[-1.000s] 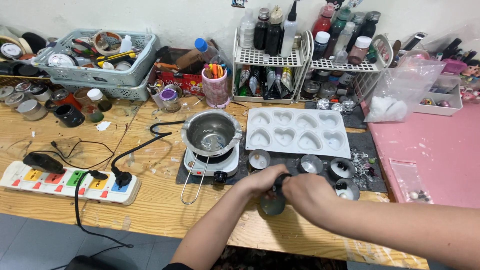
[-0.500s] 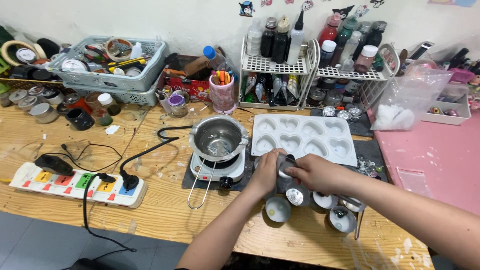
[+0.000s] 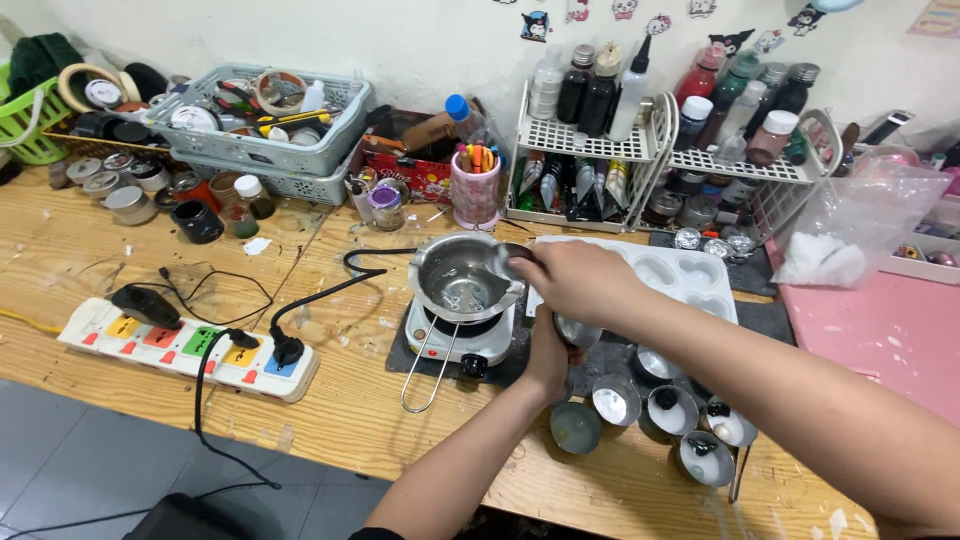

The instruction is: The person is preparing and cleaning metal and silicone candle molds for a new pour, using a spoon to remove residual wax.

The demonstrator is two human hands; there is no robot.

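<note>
Steel pot [image 3: 462,278] on hotplate [image 3: 463,338] | our right hand [image 3: 575,280] closed on spoon over its rim | left hand [image 3: 551,352] grips tin [image 3: 578,331] beside, kept close for scooping

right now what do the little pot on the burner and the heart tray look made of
Melting pot: looks like bare metal, likely steel, grey and shiny with bright reflections and a wire handle. Heart mould tray: matte white, soft-edged cavities, probably silicone or plastic; I can't tell which.
</note>
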